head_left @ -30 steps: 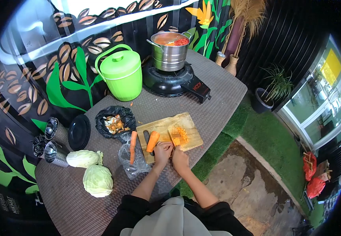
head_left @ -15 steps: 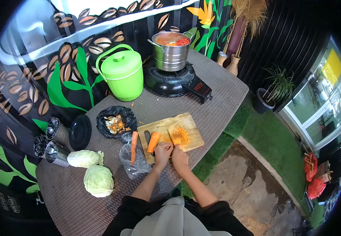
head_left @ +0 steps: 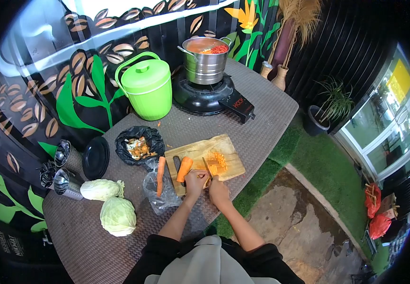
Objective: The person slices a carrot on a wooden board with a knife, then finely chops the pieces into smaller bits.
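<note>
Head view: right hand [head_left: 218,191] grips knife [head_left: 206,164], left hand [head_left: 196,182] pinches carrot [head_left: 208,181] alongside; if it rolls, I foresee a cut.

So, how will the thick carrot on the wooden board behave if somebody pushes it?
The thick carrot would probably roll, since its sides look rounded, though the nearby left hand might block it on that side. It is likely stiff, being thick and straight. Its smooth-looking surface may be somewhat slippery.

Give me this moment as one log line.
right hand: grips knife | left hand: close beside knife | cutting board: diced carrot, larger carrot piece | pot: on stove
</note>
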`<state>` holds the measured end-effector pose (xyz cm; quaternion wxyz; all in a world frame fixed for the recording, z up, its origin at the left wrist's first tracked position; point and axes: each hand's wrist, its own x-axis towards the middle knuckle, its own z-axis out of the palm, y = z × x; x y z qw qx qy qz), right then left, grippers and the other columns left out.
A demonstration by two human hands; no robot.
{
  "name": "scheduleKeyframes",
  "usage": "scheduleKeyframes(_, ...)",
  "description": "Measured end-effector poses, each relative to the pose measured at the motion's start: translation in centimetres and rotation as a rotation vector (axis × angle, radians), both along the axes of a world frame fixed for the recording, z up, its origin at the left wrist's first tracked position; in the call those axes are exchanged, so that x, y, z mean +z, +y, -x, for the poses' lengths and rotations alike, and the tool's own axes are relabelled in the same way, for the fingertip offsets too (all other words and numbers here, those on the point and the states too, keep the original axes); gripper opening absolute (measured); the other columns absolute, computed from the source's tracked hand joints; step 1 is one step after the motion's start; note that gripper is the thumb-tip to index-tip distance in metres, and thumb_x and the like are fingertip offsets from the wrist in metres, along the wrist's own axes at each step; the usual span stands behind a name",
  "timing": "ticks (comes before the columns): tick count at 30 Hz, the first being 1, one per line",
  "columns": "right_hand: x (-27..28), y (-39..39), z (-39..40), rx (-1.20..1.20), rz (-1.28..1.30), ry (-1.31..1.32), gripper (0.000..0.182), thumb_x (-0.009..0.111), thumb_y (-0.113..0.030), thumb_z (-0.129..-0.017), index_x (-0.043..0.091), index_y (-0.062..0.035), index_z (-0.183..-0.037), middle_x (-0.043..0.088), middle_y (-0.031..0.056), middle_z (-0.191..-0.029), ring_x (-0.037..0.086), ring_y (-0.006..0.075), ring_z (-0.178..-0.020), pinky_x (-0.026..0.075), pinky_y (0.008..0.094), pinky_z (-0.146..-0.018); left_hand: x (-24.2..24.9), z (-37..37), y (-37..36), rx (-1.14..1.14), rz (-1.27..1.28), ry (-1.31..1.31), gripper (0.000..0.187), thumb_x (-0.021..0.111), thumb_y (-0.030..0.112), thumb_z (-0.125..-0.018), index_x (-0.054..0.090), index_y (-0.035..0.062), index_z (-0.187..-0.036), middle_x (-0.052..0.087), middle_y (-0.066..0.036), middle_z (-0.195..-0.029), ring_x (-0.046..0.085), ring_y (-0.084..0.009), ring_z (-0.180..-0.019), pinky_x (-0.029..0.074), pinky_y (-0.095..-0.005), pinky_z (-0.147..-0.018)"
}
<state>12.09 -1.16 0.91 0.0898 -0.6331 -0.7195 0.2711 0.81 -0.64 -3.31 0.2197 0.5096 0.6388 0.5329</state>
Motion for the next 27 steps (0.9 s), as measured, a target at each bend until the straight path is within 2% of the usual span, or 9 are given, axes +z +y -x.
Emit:
scheduleKeyframes(7,-0.9,0.5,0.5,0.032,-0.076,-0.021,0.028,0.044,-0.024,-0.095,0.044,0.0032,-0.097,0.064,0.03,-0.081,0.064,0.0457,-0.077,0.052,0.0509,-0.069,-0.3,0.0,0.1,0.0,-0.015,-0.024,0.011,0.073,0.003,-0.071,0.071,-0.0027,-0.08,0.069,-0.014,-0.08,0.065,-0.0233,-0.073,0.051,-0.0302,-0.068)
scheduleKeyframes(13,-0.1,2.9,-2.2,0.196,-0.053,0.043,0.038,0.043,-0.034,-0.095,0.045,0.0029,-0.101,0.063,0.0284,-0.083,0.063,0.0443,-0.082,0.048,0.0527,-0.07,-0.6,-0.4,0.2,0.028,-0.077,0.056,0.01,0.072,0.006,-0.072,0.071,-0.0011,-0.079,0.068,-0.014,-0.077,0.064,-0.0261,-0.073,0.051,-0.0329,-0.067)
scheduleKeyframes(17,1.9,1.2,-3.6,0.13,-0.122,0.053,0.036,0.043,-0.035,-0.095,0.047,0.0007,-0.1,0.063,0.0277,-0.081,0.062,0.0442,-0.078,0.048,0.0526,-0.068,0.1,-0.9,0.0,0.067,-0.059,0.06,0.011,0.071,0.007,-0.074,0.071,-0.0008,-0.081,0.068,-0.013,-0.075,0.064,-0.025,-0.07,0.05,-0.0324,-0.065)
scheduleKeyframes(19,2.8,0.4,-4.1,0.09,-0.197,0.017,0.031,0.046,-0.033,-0.094,0.048,-0.0019,-0.099,0.063,0.0244,-0.081,0.062,0.0425,-0.074,0.047,0.0521,-0.065,0.0,-0.7,-0.2,0.068,-0.037,0.066,0.011,0.071,0.007,-0.075,0.071,-0.0006,-0.082,0.068,-0.013,-0.075,0.063,-0.0244,-0.069,0.049,-0.0319,-0.063)
scheduleKeyframes(20,2.5,0.2,-4.2,0.091,-0.202,0.019,0.031,0.046,-0.033,-0.094,0.048,-0.0019,-0.099,0.063,0.0244,-0.081,0.062,0.0425,-0.074,0.047,0.0521,-0.065,-0.1,-0.7,-0.4,0.047,-0.102,0.044,0.012,0.072,0.007,-0.075,0.071,-0.0004,-0.084,0.068,-0.013,-0.075,0.063,-0.0236,-0.067,0.049,-0.0314,-0.062)
scheduleKeyframes(22,1.7,0.0,-4.6,0.062,-0.345,-0.026,0.028,0.051,-0.03,-0.091,0.049,-0.004,-0.101,0.062,0.019,-0.083,0.062,0.0389,-0.077,0.048,0.0504,-0.067,-0.1,-1.0,-0.6,0.026,-0.168,0.023,0.013,0.072,0.008,-0.076,0.071,-0.0003,-0.086,0.068,-0.012,-0.075,0.062,-0.0229,-0.065,0.048,-0.031,-0.06)
scheduleKeyframes(23,1.3,0.0,-4.8,0.064,-0.347,-0.024,0.028,0.051,-0.03,-0.091,0.049,-0.004,-0.101,0.062,0.019,-0.083,0.062,0.0389,-0.077,0.048,0.0504,-0.067,-0.2,-1.3,-0.7,0.053,-0.194,-0.07,0.012,0.072,0.008,-0.077,0.072,-0.0007,-0.084,0.068,-0.012,-0.075,0.061,-0.0212,-0.063,0.049,-0.0312,-0.064)
scheduleKeyframes(25,0.9,0.0,-5.2,0.076,-0.551,-0.091,0.027,0.057,-0.028,-0.087,0.051,-0.0057,-0.101,0.06,0.0147,-0.087,0.06,0.035,-0.083,0.046,0.0493,-0.072,1.3,-1.3,-1.2,0.085,-0.224,-0.161,0.011,0.073,0.009,-0.077,0.072,-0.0012,-0.082,0.067,-0.012,-0.075,0.06,-0.0195,-0.06,0.049,-0.0315,-0.068)
scheduleKeyframes(27,0.9,0.2,-5.6,0.082,-0.568,-0.114,0.027,0.059,-0.028,-0.085,0.052,-0.006,-0.1,0.061,0.0143,-0.088,0.06,0.0341,-0.086,0.044,0.0488,-0.074,3.1,-1.1,-2.4,0.019,-0.11,0.155,0.024,0.076,0.017,-0.076,0.068,-0.0013,-0.089,0.065,-0.01,-0.082,0.057,-0.0231,-0.072,0.045,-0.0365,-0.08)
